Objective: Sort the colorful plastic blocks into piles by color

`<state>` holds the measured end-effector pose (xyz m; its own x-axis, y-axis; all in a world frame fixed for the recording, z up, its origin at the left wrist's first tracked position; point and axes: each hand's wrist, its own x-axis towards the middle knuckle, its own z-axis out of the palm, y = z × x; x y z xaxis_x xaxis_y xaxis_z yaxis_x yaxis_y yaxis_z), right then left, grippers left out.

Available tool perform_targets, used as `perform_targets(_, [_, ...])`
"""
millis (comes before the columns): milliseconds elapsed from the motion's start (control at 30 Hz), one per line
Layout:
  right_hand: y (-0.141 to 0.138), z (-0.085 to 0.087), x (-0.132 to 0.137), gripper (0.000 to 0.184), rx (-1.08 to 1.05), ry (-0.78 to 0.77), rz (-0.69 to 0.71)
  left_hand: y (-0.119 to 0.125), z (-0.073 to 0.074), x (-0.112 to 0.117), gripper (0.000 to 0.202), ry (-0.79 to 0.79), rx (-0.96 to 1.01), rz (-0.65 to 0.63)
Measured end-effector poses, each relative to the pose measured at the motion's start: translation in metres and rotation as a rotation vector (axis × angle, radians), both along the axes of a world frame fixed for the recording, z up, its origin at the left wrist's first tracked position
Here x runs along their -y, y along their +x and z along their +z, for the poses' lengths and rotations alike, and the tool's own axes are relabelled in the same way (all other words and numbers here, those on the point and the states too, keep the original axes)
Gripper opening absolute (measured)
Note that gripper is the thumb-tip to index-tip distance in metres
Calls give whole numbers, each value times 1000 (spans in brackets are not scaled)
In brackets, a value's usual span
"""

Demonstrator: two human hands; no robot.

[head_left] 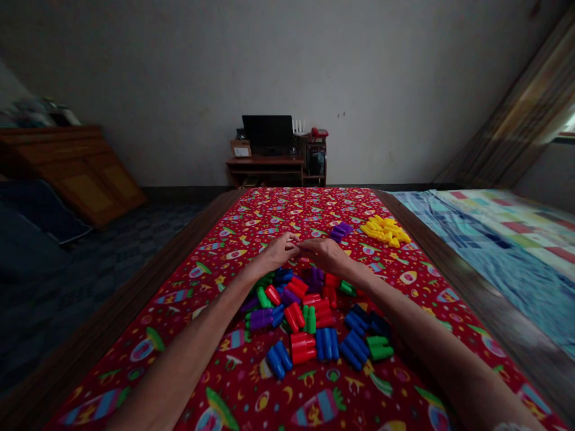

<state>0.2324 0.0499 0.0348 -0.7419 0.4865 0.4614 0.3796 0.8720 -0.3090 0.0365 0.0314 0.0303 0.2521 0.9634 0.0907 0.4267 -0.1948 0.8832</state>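
Note:
A loose pile of bullet-shaped plastic building blocks, red, blue, green and purple, lies on the patterned red cloth. At the far side of this pile is my left hand, its fingers a little apart and curved toward the right. My right hand meets it there, fingers stretched out to the left. The fingertips touch or overlap, and no block shows in either hand. Some blocks are partly hidden behind my forearms.
Beyond my right hand lie purple blocks and a heap of yellow blocks. The table's wooden edge runs along the right, beside a bed. A desk with a monitor stands by the wall; a wooden cabinet is at left.

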Motion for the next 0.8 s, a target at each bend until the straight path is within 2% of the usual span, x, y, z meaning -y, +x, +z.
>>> perform_targets(100, [15, 0, -13, 24, 65, 7, -265, -2, 12, 11, 35, 57, -268, 4])
perform_targets(200, [40, -3, -31, 22, 39, -22, -453, -10, 26, 22, 26, 65, -626, -140])
perform_targets(300, [58, -11, -44, 19, -44, -25, -541, -12, 35, 30, 24, 34, -820, -280])
perform_targets(400, [62, -14, -47, 21, -131, 33, -566, -8, 36, 32, 22, 51, -853, -314])
perform_targets(467, [59, -7, -43, 24, -150, 30, -527, -8, 35, 32, 20, 98, -836, -310])
perform_targets(533, [53, 4, -36, 25, -111, -37, -425, -10, 33, 31, 19, 149, -824, -280])
perform_targets(633, [39, 22, -15, 20, 112, -190, -176, -16, 29, 31, 23, 171, -839, -207])
perform_targets(700, [28, 29, 3, 23, 311, -245, -23, -15, 28, 33, 26, 162, -858, -197])
perform_targets(800, [16, 31, 22, 34, 452, -232, 33, -5, 30, 40, 30, 154, -885, -250])
